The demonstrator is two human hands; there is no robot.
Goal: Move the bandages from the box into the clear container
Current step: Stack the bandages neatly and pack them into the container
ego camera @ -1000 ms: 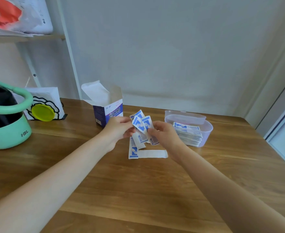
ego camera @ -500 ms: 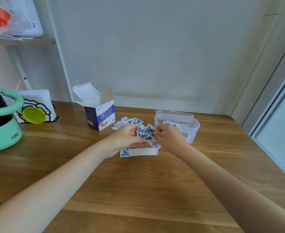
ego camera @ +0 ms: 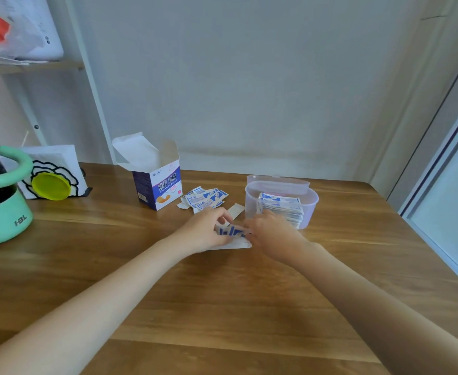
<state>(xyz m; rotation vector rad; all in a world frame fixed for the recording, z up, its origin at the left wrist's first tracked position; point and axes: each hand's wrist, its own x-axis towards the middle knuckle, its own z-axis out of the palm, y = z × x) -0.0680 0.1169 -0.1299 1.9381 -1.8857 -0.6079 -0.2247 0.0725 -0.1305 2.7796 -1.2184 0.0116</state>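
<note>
Both hands, left hand [ego camera: 208, 231] and right hand [ego camera: 269, 234], pinch a blurred bandage bundle [ego camera: 231, 230] lying left-to-right; loose bandages [ego camera: 204, 198] sit between box [ego camera: 157, 189] and clear container [ego camera: 310, 207].

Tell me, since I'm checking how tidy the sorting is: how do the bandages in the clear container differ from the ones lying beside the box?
The bandages in the clear container are packed as a neat aligned stack; the loose bandages on the table lie fanned at mixed angles. The stack sits within the clear container; the loose ones lie in the open between it and the box. Both show white wrappers with blue print.
</note>
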